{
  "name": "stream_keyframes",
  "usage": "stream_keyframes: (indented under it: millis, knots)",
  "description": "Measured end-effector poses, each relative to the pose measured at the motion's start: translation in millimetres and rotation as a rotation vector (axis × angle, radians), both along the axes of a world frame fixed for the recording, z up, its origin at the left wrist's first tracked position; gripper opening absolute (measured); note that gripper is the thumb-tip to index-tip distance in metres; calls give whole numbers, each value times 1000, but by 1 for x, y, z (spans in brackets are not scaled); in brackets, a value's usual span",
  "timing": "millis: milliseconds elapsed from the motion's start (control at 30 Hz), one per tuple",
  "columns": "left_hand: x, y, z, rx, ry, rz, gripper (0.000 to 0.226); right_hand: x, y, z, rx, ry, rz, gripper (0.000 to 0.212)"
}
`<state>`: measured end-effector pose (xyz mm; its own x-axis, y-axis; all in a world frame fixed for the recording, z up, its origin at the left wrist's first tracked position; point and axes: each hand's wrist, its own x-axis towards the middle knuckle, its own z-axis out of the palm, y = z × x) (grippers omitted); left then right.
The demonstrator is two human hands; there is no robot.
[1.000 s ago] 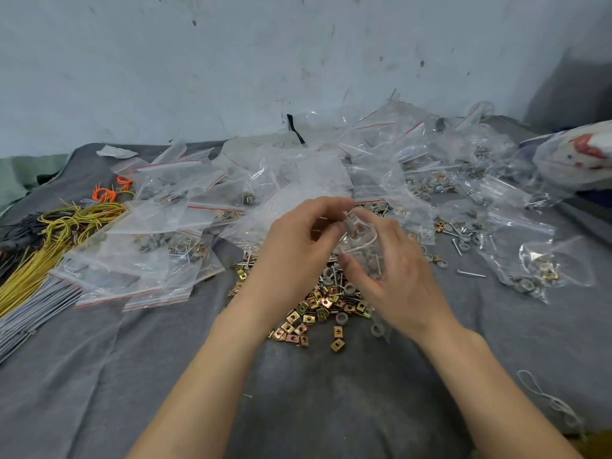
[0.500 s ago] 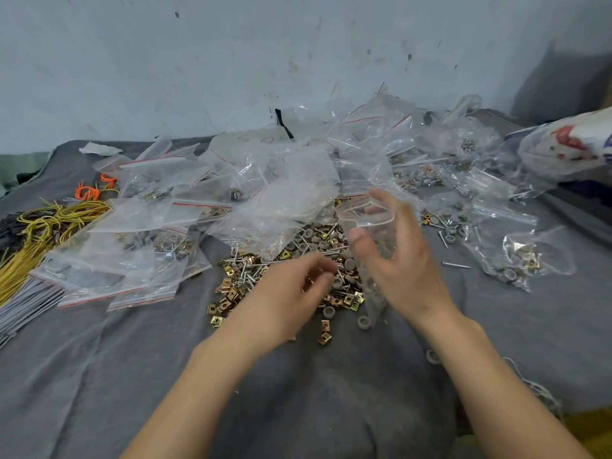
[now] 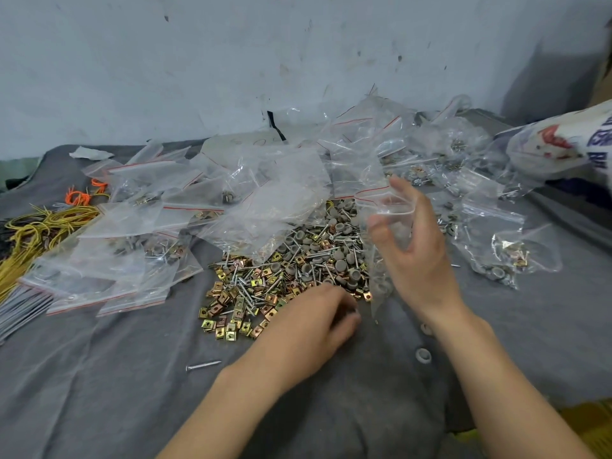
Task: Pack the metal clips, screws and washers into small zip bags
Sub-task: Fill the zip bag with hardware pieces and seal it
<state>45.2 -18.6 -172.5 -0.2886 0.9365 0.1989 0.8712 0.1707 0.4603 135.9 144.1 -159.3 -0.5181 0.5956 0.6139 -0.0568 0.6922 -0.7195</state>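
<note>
Since a second ago, left hand (image 3: 318,321) leaves zip bag (image 3: 394,203), drops to near edge of loose pile (image 3: 284,276) on worktop (image 3: 132,376). Grip curled over parts; possibly pinching one, cannot tell. Right hand (image 3: 419,256) grip pinches bag mouth open beside pile. Filling starts.

The left hand (image 3: 318,321) is withdrawn from the zip bag (image 3: 392,208) and lowered onto the clip pile (image 3: 231,306); the bag is left held by the right hand (image 3: 419,260) alone.
</note>
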Motion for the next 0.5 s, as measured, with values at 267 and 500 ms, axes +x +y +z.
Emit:
stream_keyframes:
  millis: [267,500]
  knots:
    - [-37,-10,29,505,-1451,208,23,-3,-4,-2,31,-96,-3,58]
    - [-41,-16,34,568,-1619,153,33,-5,-11,-3,62,-142,15,57]
